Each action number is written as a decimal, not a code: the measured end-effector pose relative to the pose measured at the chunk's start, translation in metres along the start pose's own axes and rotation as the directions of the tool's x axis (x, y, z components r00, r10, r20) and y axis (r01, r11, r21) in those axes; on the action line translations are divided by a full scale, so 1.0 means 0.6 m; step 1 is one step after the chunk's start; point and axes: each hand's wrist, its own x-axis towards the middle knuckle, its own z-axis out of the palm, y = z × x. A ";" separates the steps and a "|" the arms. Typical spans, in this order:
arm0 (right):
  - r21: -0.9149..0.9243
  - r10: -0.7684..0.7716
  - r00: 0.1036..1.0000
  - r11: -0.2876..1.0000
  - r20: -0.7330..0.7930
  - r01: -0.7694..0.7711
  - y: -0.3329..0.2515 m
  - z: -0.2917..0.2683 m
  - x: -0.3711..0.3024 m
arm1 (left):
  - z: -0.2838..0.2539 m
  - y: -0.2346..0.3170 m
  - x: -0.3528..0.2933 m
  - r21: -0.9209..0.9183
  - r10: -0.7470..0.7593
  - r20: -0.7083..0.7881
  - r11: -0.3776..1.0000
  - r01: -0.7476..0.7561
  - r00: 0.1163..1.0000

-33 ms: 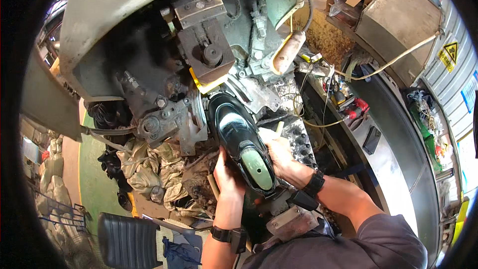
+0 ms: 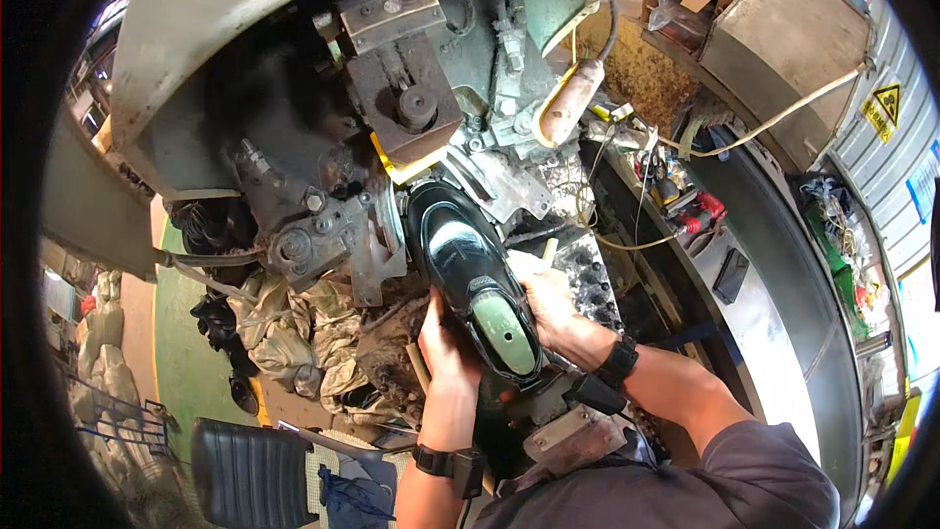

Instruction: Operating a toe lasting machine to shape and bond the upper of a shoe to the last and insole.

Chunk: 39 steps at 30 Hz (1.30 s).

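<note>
A black shoe upper (image 2: 455, 245) sits stretched over a shoe last (image 2: 499, 318), whose pale green top with a small dark hole shows at the near end. Its toe points away from me, in between the metal jaws (image 2: 387, 245) of a large machine and just under a dark block (image 2: 411, 103) with a yellow edge. My left hand (image 2: 447, 348) wraps round the shoe's left side. From the right, my right hand (image 2: 543, 299) grips it near the heel. Both hands have their fingertips partly hidden by the shoe.
A lamp-like handle (image 2: 571, 103) hangs at the machine's right. Along that side runs a bench with a phone (image 2: 731, 274) and a red tool (image 2: 703, 214). Crumpled pale bags (image 2: 279, 333) lie at left, behind a black chair (image 2: 250, 470). A metal bracket (image 2: 578, 436) stands close to my body.
</note>
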 end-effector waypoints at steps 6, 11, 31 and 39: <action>-0.039 -0.036 0.997 0.999 -0.067 0.033 -0.001 0.012 0.004 | 0.012 -0.004 0.003 0.050 0.104 -0.084 0.994 -0.100 0.991; 0.108 0.024 0.999 0.994 0.040 -0.029 0.021 0.008 0.028 | -0.062 -0.025 0.059 0.043 0.248 -0.113 0.969 -0.244 0.962; 0.049 0.087 0.995 0.995 0.057 -0.090 -0.003 0.014 0.042 | -0.049 -0.046 0.076 0.280 0.423 -0.125 0.883 -0.377 0.897; 0.084 0.136 0.987 0.986 0.089 -0.143 -0.006 0.017 0.039 | -0.029 -0.040 0.062 0.136 0.351 -0.120 0.932 -0.335 0.929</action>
